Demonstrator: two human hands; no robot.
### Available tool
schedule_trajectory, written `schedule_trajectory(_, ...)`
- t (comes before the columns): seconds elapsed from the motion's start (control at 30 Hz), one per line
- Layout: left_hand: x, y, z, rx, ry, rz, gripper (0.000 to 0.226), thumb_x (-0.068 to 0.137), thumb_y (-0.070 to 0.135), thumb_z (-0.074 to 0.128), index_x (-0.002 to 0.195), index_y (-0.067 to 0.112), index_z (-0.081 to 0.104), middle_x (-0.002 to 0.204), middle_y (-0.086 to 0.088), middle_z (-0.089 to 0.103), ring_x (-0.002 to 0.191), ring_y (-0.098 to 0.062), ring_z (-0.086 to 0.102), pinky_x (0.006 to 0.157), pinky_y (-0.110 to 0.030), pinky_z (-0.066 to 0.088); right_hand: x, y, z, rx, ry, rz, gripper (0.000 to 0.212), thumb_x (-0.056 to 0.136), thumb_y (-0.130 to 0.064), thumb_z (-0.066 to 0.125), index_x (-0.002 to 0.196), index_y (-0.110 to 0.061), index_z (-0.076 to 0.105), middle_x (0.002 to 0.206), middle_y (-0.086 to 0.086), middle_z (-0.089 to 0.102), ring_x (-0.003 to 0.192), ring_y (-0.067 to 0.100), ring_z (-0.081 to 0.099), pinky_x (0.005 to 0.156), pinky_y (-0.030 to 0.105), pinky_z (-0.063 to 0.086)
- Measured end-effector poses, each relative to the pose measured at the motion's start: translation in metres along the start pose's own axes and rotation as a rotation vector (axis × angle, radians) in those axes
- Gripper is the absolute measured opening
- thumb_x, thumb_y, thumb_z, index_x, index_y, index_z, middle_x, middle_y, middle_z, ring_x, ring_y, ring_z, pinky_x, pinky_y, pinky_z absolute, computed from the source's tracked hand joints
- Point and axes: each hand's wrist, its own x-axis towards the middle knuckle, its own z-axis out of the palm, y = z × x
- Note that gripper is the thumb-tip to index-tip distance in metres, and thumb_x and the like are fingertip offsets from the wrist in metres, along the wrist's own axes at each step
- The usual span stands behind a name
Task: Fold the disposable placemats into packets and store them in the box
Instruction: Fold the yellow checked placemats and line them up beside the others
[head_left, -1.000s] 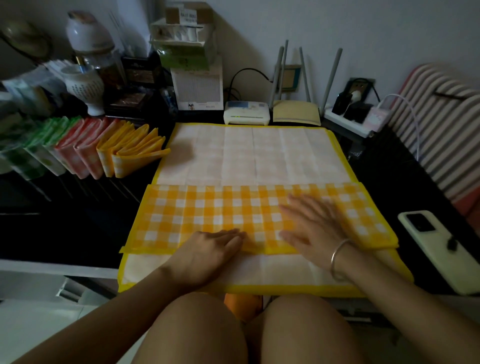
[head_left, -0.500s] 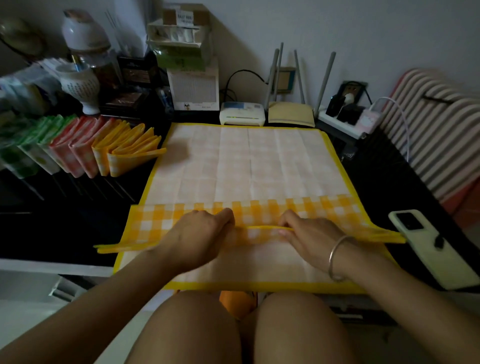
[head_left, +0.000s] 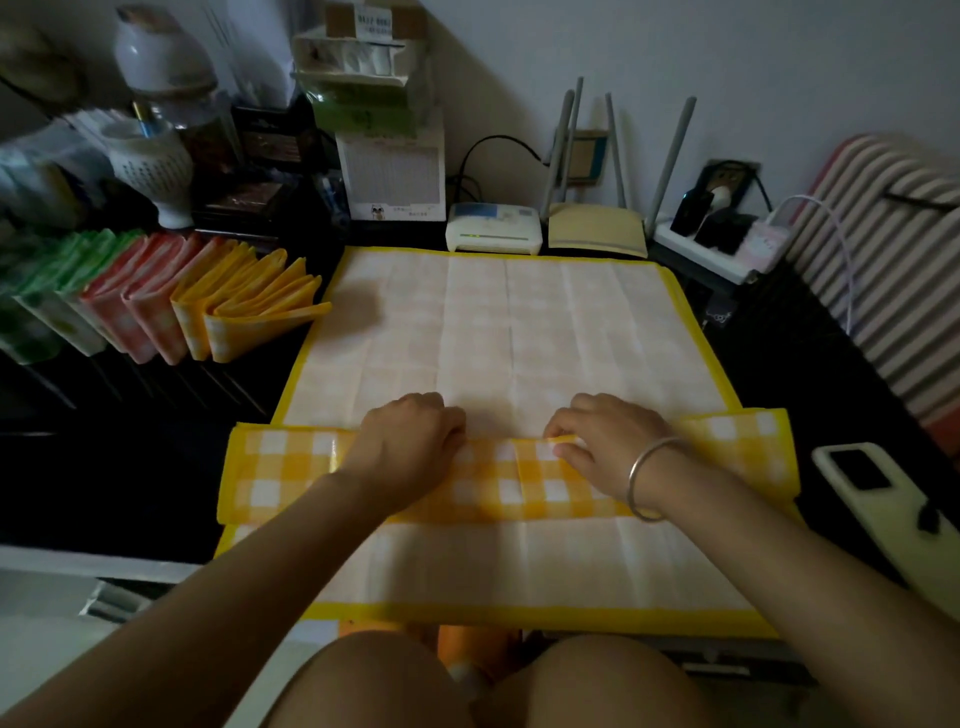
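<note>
View from my head, looking down on a dark table (head_left: 130, 467). At centre lies the placemat (head_left: 519, 332), opened flat with its pale underside up and a yellow border on all sides. Its near edge hangs over the table front above my knees (head_left: 363, 680). A checked yellow band (head_left: 291, 467) of the same sheet is folded over and runs from 9 to 3 o'clock across the near half.

My left hand (head_left: 410, 447) and right hand (head_left: 602, 447) are set side by side, a little apart, on the far edge of that band. The fingers of both are curled. The right hand pinches the raised fold edge between thumb and fingers. The left hand closes over the edge, its fingertips hidden. A metal bangle (head_left: 649, 478) circles my right wrist.

At 10 o'clock a row of folded packets (head_left: 208, 306) stands on edge, green, then pink, then yellow nearest the sheet. Whether a box holds them I cannot tell.

At 12 o'clock, against the pale wall (head_left: 727, 62), sit a white modem (head_left: 493, 236) and a router (head_left: 597, 228) with upright antennas. At 11 o'clock are stacked cartons (head_left: 374, 78) and a white vase (head_left: 150, 166). At 1 o'clock is a power strip (head_left: 722, 234) with plugs, and at 2 o'clock a striped cushion (head_left: 883, 260). A phone (head_left: 883, 519) lies face down at 3 o'clock, just beside the band's end.
</note>
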Motion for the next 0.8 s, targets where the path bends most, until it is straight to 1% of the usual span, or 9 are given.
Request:
schedule_trajectory(0.03, -0.002, -0.001, 0.005, -0.044, 0.041, -0.002, 0.020, 0.098, 0.032, 0.047, 0.101, 0.019, 0.063, 0.100, -0.002, 0.060, 0.099, -0.026, 0.057, 0.072, -0.033, 0.044, -0.002, 0.002, 0.009, 0.050, 0.047, 0.009, 0.025, 0.096, -0.036, 0.046, 0.116, -0.032, 0.060, 0.114, -0.005, 0.054, 0.112, 0.019, 0.050, 0.086, 0.031, 0.041)
schedule_trajectory(0.1, -0.006, -0.004, 0.014, -0.149, 0.151, 0.009, 0.016, 0.095, 0.029, 0.054, 0.102, 0.017, 0.061, 0.094, 0.000, 0.062, 0.093, -0.025, 0.059, 0.068, -0.033, 0.043, -0.005, 0.005, 0.026, 0.112, 0.202, -0.002, 0.025, 0.088, -0.033, 0.049, 0.103, -0.027, 0.068, 0.099, -0.002, 0.058, 0.097, 0.025, 0.056, 0.079, 0.033, 0.045)
schedule_trajectory(0.17, -0.010, -0.006, 0.019, -0.226, 0.227, 0.010, 0.016, 0.089, 0.026, 0.062, 0.103, 0.018, 0.058, 0.087, 0.003, 0.064, 0.085, -0.024, 0.060, 0.062, -0.030, 0.040, -0.009, 0.006, 0.038, 0.152, 0.320, 0.005, 0.026, 0.082, -0.032, 0.051, 0.095, -0.025, 0.072, 0.088, -0.002, 0.058, 0.084, 0.025, 0.057, 0.072, 0.034, 0.048)
schedule_trajectory(0.27, -0.012, -0.009, 0.026, -0.199, 0.274, 0.046, 0.012, 0.084, 0.031, 0.062, 0.088, 0.020, 0.057, 0.080, 0.004, 0.059, 0.076, -0.023, 0.058, 0.056, -0.029, 0.040, -0.013, 0.006, 0.048, 0.232, 0.424, 0.006, 0.030, 0.085, -0.031, 0.048, 0.097, -0.023, 0.074, 0.085, -0.003, 0.056, 0.081, 0.021, 0.052, 0.073, 0.028, 0.043)
schedule_trajectory(0.33, -0.012, -0.011, 0.028, -0.203, 0.279, 0.041, 0.015, 0.082, 0.035, 0.061, 0.085, 0.021, 0.058, 0.081, 0.005, 0.056, 0.076, -0.021, 0.057, 0.055, -0.030, 0.045, -0.014, 0.006, 0.051, 0.284, 0.480, 0.015, 0.031, 0.086, -0.032, 0.048, 0.098, -0.021, 0.075, 0.084, -0.003, 0.056, 0.081, 0.020, 0.050, 0.074, 0.024, 0.040)
schedule_trajectory(0.43, -0.012, -0.015, 0.032, -0.208, 0.288, 0.007, 0.019, 0.084, 0.041, 0.058, 0.085, 0.022, 0.060, 0.083, 0.007, 0.056, 0.080, -0.019, 0.056, 0.056, -0.033, 0.048, -0.012, 0.006, 0.052, 0.287, 0.476, 0.033, 0.031, 0.087, -0.034, 0.048, 0.098, -0.024, 0.075, 0.086, -0.005, 0.056, 0.082, 0.018, 0.050, 0.075, 0.023, 0.040)
schedule_trajectory(0.57, -0.009, -0.016, 0.033, -0.214, 0.262, -0.025, 0.030, 0.084, 0.050, 0.047, 0.083, 0.024, 0.061, 0.082, 0.007, 0.058, 0.079, -0.019, 0.058, 0.058, -0.036, 0.049, -0.010, 0.005, 0.051, 0.263, 0.459, 0.050, 0.030, 0.086, -0.034, 0.047, 0.096, -0.025, 0.074, 0.086, -0.006, 0.054, 0.084, 0.017, 0.051, 0.072, 0.027, 0.045)
schedule_trajectory(0.67, -0.007, -0.017, 0.034, -0.212, 0.259, -0.039, 0.027, 0.084, 0.049, 0.050, 0.082, 0.024, 0.061, 0.081, 0.007, 0.058, 0.077, -0.020, 0.058, 0.058, -0.033, 0.048, -0.010, 0.005, 0.049, 0.266, 0.438, 0.069, 0.030, 0.086, -0.035, 0.047, 0.096, -0.026, 0.074, 0.090, -0.006, 0.054, 0.088, 0.019, 0.052, 0.074, 0.029, 0.047)
schedule_trajectory(0.8, -0.008, -0.016, 0.035, -0.183, 0.268, -0.031, 0.026, 0.085, 0.047, 0.050, 0.083, 0.023, 0.060, 0.082, 0.006, 0.058, 0.079, -0.020, 0.057, 0.058, -0.034, 0.048, -0.006, -0.001, 0.048, 0.211, 0.378, 0.084, 0.036, 0.082, -0.030, 0.046, 0.112, -0.030, 0.067, 0.104, -0.005, 0.059, 0.095, 0.021, 0.055, 0.078, 0.037, 0.050)
